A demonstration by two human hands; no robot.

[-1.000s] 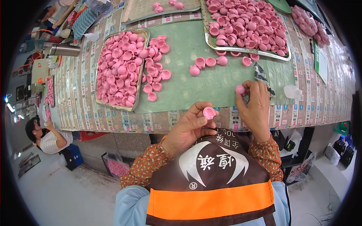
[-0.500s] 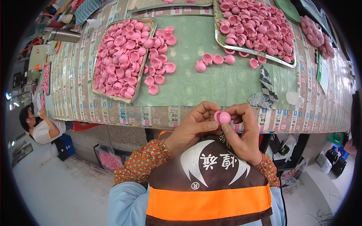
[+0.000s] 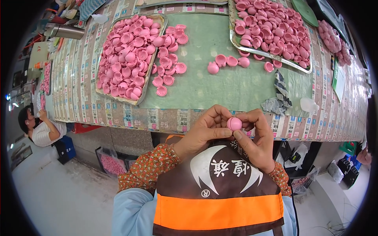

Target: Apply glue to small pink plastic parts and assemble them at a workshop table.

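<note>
Pink round piece (image 3: 234,124); pale green mat (image 3: 204,84); orange-striped brown apron (image 3: 218,196); orange floral-patterned sleeves (image 3: 147,171); grey-striped rag (image 3: 280,94).

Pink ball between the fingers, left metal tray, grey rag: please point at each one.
pink ball (image 3: 234,124), head view, its rounded top.
left metal tray (image 3: 116,98), head view, its near rim.
grey rag (image 3: 280,99), head view, its crumpled middle.

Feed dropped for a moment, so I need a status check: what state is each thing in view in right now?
Small round pink plastic piece: pinched between both hands' fingers.
Left hand: closed on it.
Right hand: closed on it.
Left metal tray: heaped with pink pieces, some spilled beside it.
Right metal tray: full.
Grey striped cloth: crumpled on the green mat.
</note>
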